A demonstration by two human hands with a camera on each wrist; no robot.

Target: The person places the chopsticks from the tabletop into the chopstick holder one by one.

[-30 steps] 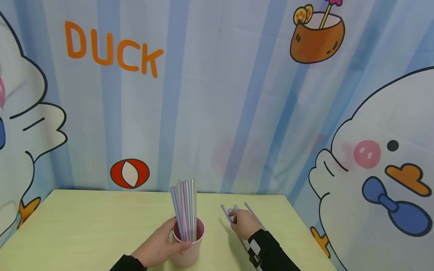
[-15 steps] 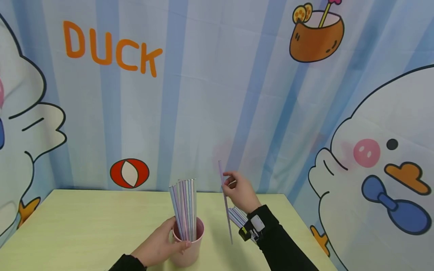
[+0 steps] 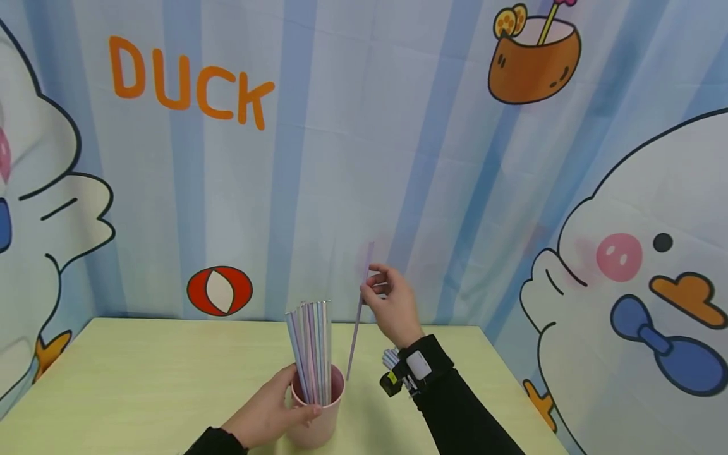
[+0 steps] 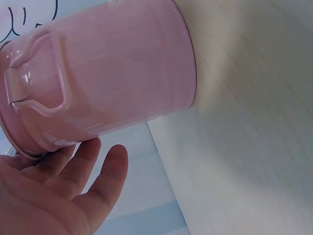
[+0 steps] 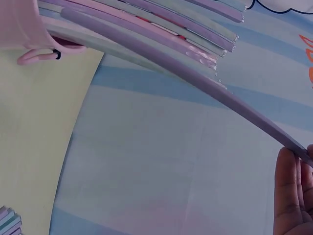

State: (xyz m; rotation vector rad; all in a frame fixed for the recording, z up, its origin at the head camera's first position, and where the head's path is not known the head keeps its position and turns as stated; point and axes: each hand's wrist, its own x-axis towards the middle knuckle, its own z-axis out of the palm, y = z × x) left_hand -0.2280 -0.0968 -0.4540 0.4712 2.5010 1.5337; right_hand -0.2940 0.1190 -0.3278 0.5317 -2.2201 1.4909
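Note:
A pink metal cup with a small side handle stands upright on the table. My left hand holds it by the rim, with the thumb in front. Inside the cup a bundle of pastel straws, purple, pink and silvery, leans together. My right hand pinches a single purple straw near its upper part, in the air to the right of the cup. The lower end of that straw is close to the cup's rim in the head view. In the right wrist view the purple straw crosses in front of the bundle.
More straws lie on the pale yellow table, partly hidden behind my right wrist. A blue striped curtain with printed ducks hangs behind the table's back edge.
My right hand has picked a purple straw off the pile, raised it, and carried it leftward toward the cup. My left hand and the cup have stayed in place.

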